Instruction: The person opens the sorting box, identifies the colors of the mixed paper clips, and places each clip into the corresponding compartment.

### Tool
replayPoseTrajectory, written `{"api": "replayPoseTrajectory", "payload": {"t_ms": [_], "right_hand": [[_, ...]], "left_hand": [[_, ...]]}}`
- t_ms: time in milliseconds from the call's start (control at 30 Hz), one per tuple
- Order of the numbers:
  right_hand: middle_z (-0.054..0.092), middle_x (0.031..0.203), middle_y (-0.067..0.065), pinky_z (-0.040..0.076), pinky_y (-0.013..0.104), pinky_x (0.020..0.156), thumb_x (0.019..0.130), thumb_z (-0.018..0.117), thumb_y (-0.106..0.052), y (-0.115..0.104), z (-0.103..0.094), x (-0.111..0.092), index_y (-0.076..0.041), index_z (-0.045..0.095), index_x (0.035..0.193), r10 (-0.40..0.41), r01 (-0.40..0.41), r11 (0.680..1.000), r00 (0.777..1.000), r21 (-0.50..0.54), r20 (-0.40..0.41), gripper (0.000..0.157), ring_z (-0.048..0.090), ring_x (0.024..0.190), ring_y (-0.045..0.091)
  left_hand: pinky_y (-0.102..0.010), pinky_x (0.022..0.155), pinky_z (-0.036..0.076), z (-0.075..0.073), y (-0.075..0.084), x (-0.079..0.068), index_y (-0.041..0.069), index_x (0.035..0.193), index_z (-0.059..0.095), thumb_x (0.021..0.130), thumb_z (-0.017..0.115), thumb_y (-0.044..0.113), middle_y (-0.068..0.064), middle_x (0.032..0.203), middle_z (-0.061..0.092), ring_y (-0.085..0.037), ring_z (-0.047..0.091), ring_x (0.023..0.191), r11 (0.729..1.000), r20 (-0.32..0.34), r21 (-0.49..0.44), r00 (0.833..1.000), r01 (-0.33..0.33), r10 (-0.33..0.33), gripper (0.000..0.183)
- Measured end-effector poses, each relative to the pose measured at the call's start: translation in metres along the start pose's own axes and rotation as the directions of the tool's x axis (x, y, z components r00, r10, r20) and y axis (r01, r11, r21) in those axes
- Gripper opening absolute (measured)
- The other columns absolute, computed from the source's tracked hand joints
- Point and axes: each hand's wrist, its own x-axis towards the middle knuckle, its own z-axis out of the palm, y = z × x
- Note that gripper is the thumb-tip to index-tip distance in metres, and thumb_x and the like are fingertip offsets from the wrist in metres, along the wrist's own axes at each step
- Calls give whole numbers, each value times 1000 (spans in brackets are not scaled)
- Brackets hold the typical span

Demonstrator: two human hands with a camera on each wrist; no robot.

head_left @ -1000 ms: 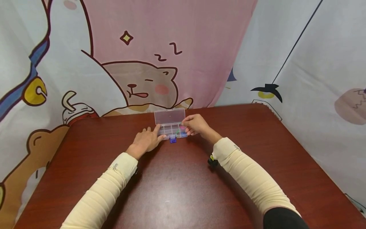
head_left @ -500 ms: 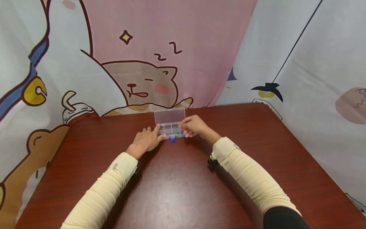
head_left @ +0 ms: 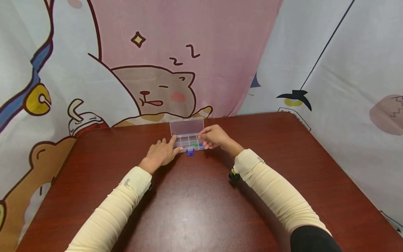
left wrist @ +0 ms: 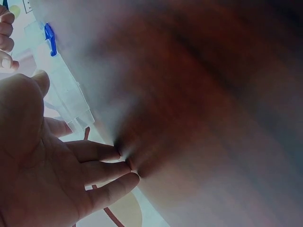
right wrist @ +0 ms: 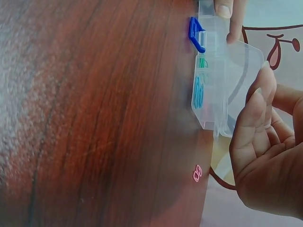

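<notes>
A clear plastic compartment box (head_left: pixel 185 141) with a blue latch (head_left: pixel 190 152) lies near the table's back edge, lid (head_left: pixel 188 126) raised. My left hand (head_left: pixel 160 153) rests at its left end, thumb by the front edge and index finger along the side. The other fingers (left wrist: pixel 111 187) stretch straight onto the table. Over the box's right end is my right hand (head_left: pixel 215 136), thumb and index finger close together. Whether they hold something is hidden. Blue paper clips (right wrist: pixel 199 92) and green paper clips (right wrist: pixel 203 62) lie in separate compartments. Several other compartments look bare.
Small pink paper clips (right wrist: pixel 197 173) lie on the brown wooden table (head_left: pixel 189 203), right of the box. A cartoon-printed cloth (head_left: pixel 236 52) hangs close behind the table's back edge.
My right hand has shifted slightly left over the box's right end, and the pink seen there earlier is now covered in the head view. The left hand stays in place.
</notes>
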Motion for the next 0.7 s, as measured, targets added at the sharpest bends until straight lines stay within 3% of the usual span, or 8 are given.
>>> {"api": "replayPoseTrajectory", "payload": {"t_ms": [400,700], "right_hand": [[62,59,5,52,28,50,94,65,-19,3,-8,2,-2,70,109,-9,9,999,1000,41,-3,23,61,48,12],[62,59,4,56,34,57,94,65,-19,6,-26,9,-2,68,114,13,-9,998,997,68,-70,27,61,47,12]], "left_hand": [[-56,90,46,1,-1,1,15,151,25,100,34,57,-29,128,53,-44,53,114,1000,2,3,1000,0,0,66],[-58,94,44,1,-1,1,15,152,23,101,33,57,-31,134,50,-46,50,121,1000,8,-5,1000,1,-1,67]]}}
